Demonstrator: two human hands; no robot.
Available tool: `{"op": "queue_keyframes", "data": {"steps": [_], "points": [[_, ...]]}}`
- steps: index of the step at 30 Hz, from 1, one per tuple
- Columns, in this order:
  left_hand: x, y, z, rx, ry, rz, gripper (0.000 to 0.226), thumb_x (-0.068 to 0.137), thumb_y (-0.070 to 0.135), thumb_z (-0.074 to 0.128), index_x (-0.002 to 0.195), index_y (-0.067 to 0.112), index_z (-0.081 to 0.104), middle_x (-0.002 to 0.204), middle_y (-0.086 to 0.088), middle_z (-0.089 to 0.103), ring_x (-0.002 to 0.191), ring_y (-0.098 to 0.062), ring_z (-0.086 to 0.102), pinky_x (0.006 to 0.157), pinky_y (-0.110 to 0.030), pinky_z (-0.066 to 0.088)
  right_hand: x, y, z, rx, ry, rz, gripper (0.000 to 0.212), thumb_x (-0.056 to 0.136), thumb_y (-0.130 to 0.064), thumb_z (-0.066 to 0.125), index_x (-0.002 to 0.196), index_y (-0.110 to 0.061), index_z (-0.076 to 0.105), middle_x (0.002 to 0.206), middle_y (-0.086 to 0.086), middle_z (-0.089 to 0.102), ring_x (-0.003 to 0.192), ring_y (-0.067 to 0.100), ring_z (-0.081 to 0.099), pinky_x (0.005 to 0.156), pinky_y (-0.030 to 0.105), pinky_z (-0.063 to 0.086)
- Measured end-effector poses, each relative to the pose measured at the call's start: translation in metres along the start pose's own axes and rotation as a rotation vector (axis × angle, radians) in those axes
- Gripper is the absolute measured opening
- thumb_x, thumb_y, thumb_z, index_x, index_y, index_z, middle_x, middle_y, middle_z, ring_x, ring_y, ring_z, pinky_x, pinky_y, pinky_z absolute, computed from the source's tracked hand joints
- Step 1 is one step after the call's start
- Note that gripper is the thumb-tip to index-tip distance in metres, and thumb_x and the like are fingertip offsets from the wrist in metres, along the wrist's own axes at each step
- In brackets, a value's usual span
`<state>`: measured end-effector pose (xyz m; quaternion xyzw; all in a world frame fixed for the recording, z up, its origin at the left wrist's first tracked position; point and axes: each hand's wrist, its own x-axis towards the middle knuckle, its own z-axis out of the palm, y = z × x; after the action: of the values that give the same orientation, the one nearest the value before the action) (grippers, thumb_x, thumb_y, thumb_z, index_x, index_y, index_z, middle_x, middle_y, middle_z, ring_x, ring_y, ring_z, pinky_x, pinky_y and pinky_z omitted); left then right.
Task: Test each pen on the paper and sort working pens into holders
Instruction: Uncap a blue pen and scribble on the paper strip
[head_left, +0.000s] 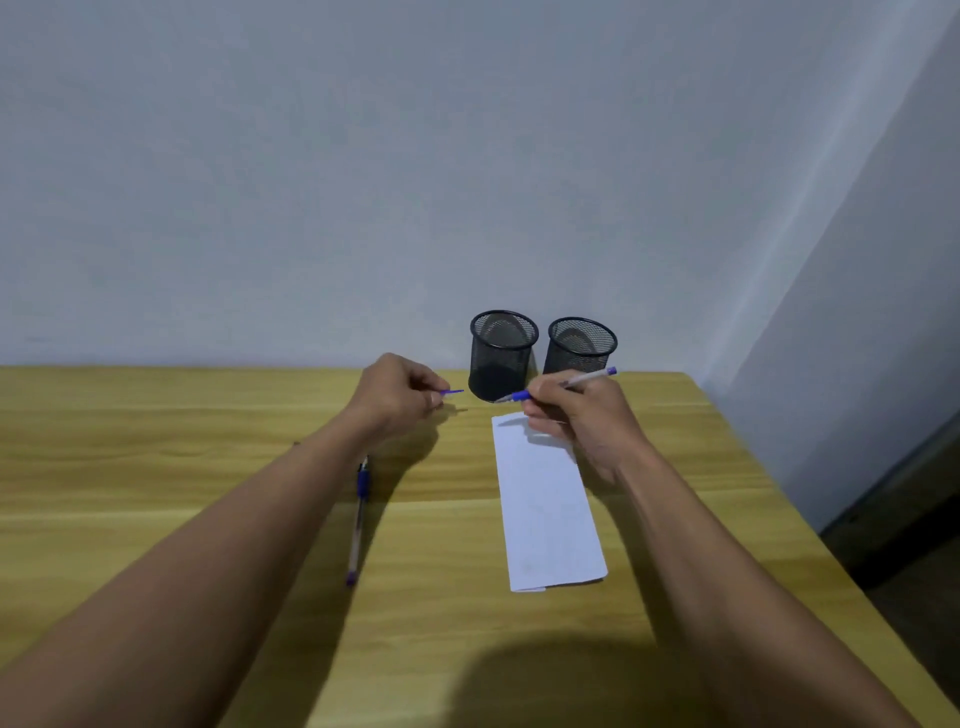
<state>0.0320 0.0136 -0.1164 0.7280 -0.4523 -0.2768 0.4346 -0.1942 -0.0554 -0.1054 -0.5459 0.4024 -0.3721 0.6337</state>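
Note:
My right hand grips a clear pen with blue ends, its uncapped tip pointing left just above the far end of the white paper strip. My left hand pinches the blue pen cap, a little left of the pen tip. A second capped blue pen lies on the wooden table under my left forearm. Two black mesh holders stand at the table's back edge: the left holder and the right holder. Both look empty.
A pale wall runs right behind the holders. The table's right edge slants down beside the paper, with dark floor beyond it. My shadow falls on the near table edge.

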Motion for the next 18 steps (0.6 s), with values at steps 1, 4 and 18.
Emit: {"op": "queue_keyframes", "data": {"steps": [1,4,18], "points": [[0.0,0.0,0.006,0.053,0.02,0.019,0.013,0.086,-0.003,0.068,0.086,0.008,0.075,0.08,-0.011,0.073,0.056,0.0,0.066,0.061,-0.013,0.054,0.001,0.005,0.003,0.015,-0.005,0.016,0.006,0.094,-0.004,0.069,0.098,0.0,0.071,0.078,0.015,0.072,0.073,0.019,0.071,0.075,0.033,0.064],[0.004,-0.004,0.024,0.167,0.058,0.081,0.011,0.081,-0.001,0.073,0.084,0.01,0.074,0.074,-0.007,0.072,0.056,0.0,0.064,0.062,-0.017,0.05,0.002,0.02,0.008,0.042,0.006,0.064,0.013,0.097,-0.008,0.066,0.107,0.0,0.071,0.084,0.019,0.072,0.082,0.026,0.071,0.08,0.039,0.063],[-0.023,-0.008,0.054,0.632,0.165,0.331,0.026,0.093,0.042,0.056,0.107,0.028,0.073,0.111,0.004,0.073,0.11,-0.024,0.055,0.087,-0.039,0.044,-0.006,0.039,-0.006,0.052,0.043,0.085,0.023,0.104,-0.017,0.054,0.096,-0.002,0.07,0.083,0.018,0.073,0.068,0.02,0.069,0.062,0.03,0.063]]}}
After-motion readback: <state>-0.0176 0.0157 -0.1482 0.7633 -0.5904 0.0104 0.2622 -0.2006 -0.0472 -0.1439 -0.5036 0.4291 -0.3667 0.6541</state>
